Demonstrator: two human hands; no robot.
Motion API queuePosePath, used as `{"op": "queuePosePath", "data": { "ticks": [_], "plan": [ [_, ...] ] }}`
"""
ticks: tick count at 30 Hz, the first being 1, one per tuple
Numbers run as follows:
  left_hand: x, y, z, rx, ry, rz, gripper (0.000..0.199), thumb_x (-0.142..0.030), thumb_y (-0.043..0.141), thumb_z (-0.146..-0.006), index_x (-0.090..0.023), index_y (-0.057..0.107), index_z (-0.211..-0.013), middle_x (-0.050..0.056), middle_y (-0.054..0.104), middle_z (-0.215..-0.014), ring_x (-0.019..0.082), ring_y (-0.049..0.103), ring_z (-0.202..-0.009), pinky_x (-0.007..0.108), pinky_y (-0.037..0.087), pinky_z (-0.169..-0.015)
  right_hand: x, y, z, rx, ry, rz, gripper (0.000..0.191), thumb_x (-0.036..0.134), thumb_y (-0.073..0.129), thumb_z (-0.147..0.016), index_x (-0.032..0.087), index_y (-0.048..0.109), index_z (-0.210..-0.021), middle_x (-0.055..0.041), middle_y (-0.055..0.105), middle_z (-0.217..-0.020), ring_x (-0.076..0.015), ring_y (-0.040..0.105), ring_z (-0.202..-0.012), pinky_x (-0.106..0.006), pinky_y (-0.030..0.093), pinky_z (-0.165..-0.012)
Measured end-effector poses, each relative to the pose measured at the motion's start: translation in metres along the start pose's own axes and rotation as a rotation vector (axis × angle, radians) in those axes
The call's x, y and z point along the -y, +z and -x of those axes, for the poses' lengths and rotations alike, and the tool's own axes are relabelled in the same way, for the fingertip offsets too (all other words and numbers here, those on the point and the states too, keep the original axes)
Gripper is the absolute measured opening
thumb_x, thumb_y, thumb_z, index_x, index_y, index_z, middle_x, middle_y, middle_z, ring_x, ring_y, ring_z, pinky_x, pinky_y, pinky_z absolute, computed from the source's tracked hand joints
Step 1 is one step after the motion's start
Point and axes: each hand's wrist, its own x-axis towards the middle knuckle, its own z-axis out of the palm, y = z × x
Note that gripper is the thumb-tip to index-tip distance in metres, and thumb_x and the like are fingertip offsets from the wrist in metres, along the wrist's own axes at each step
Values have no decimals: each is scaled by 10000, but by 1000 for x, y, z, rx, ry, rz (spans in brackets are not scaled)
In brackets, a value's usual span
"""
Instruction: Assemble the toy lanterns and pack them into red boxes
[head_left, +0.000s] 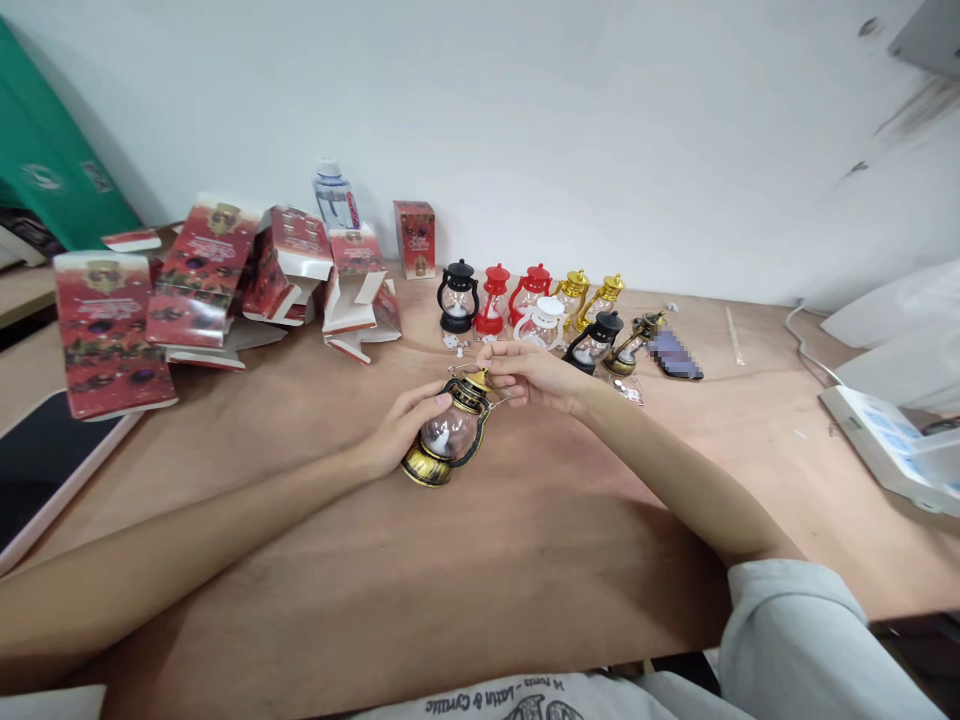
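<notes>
A small black-and-gold lantern [452,432] with a clear globe and a white candle inside is tilted above the wooden table. My left hand [409,422] is closed around its left side, thumb against the globe. At the lantern's top, my right hand [525,375] pinches a thin wire handle [501,398], its fingertips close to the gold cap. Just beyond my hands stand more lanterns: a black one [458,298], red ones [530,290], gold ones [602,300], a white one [541,324], and a second black one [594,342] leaning near my right wrist.
Opened red printed boxes [112,335] pile up at the left. Behind them are a water bottle [335,195] and an upright closed box [415,240]. A tablet [52,470] lies at the left edge, a phone [676,354] right of the lanterns, and a white power strip [892,445] far right.
</notes>
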Motion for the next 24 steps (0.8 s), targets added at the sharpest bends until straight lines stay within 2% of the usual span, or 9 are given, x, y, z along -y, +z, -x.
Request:
{"op": "queuePosePath", "data": {
  "ticks": [9,17,24],
  "plan": [
    [0,0,0,9,18,-5,557,-580,744,-658,-155,715,-1017,90,757,-981,335,643,-1081,305,516,-745,-4,-4,-3,-13,-37,3,108,181,598,-826,178,499,-784,113,371,-476,-34,303,-386,-144,237,-407],
    [0,-2,0,27,-5,-24,643,-560,730,-675,-117,674,-1138,107,749,-978,323,655,-1036,305,510,-747,-6,-6,-4,-4,-58,16,163,224,660,-789,175,505,-781,116,366,-479,-29,298,-395,-144,239,-409],
    [-2,0,1,38,-7,-29,627,-579,737,-662,-118,691,-1086,105,746,-999,326,654,-1047,301,510,-744,-7,-5,-5,13,-90,33,193,255,683,-782,178,506,-783,121,349,-490,-27,292,-396,-148,234,-414]
  ]
}}
